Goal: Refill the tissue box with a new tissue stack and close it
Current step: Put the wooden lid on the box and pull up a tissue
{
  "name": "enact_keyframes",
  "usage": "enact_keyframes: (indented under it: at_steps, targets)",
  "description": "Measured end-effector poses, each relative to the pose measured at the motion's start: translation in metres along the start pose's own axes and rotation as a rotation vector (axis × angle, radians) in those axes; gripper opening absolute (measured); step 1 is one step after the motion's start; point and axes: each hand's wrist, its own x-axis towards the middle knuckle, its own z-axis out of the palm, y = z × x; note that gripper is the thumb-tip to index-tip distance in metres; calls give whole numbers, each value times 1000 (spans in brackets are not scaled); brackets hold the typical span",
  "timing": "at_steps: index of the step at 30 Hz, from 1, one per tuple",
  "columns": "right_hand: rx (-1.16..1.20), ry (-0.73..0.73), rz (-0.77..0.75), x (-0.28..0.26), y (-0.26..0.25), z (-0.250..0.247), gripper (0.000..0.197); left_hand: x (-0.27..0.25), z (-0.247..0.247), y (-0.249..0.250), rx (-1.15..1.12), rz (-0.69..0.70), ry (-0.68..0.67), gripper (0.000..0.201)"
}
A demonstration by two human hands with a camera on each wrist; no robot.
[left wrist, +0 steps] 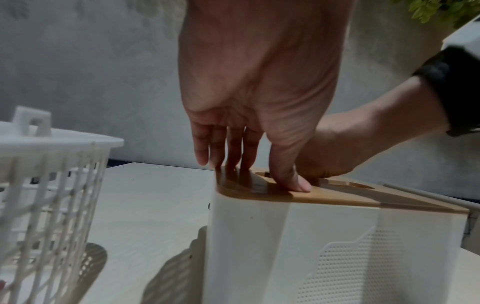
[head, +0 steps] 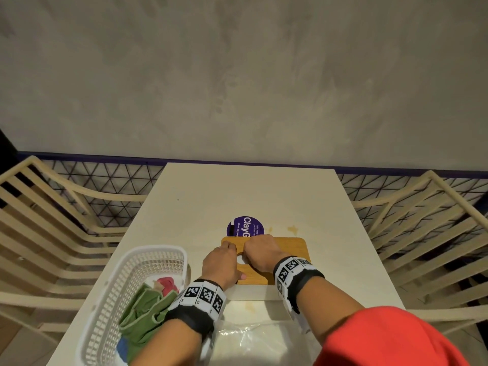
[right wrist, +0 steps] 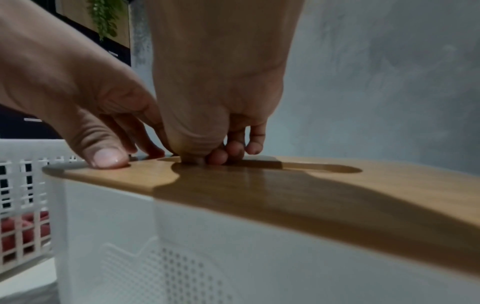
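From the head view I see the tissue box (head: 287, 253) on the white table (head: 237, 191), and I will use the box as my landmark. Its wooden lid (head: 290, 249) is already on top. My left hand (head: 220, 264) lies on the near-left part of the lid with the fingers flat, I think to keep the lid from sliding. My right hand (head: 260, 250) is over the slot in the middle of the lid with the fingers curled down. To the left of the box sits a white basket (head: 148, 256) with a green cloth (head: 144, 307) in it, and a clear plastic wrapper (head: 250, 336) lies in front of the box, nearer to me. A purple sticker (head: 245, 225) peeks out just behind the box. From the left wrist view, the left fingers (left wrist: 233, 148) are straight and close together, tips on the lid, and the thumb presses flat on the wood. That looks like holding down, not grabbing. From the right wrist view, the right fingertips (right wrist: 235, 149) bunch tight at the slot (right wrist: 324, 167), with the thumb tip dipping into it. I think it is reaching for the first tissue, but I cannot tell if it is pinching one, because no tissue shows.
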Motion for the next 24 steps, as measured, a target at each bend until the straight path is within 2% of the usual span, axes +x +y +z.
enact_keyframes:
  at_steps: [4,7,11,16,24]
  targets:
    - [93,11,-34,2,7,1,18,-1,1,-1,-23,3,12,66]
    - [153,72,-120,-2,14,3,14,0,3,-2,-35,2,21,67]
    - [27,56,-266,-5,28,0,20,0,5,-4,-53,6,31,70]
    - [6,60,-246,3,24,0,12,1,7,-6,-72,5,38,70]
    - [27,70,-292,8,24,8,16,0,8,-6,-85,4,33,70]
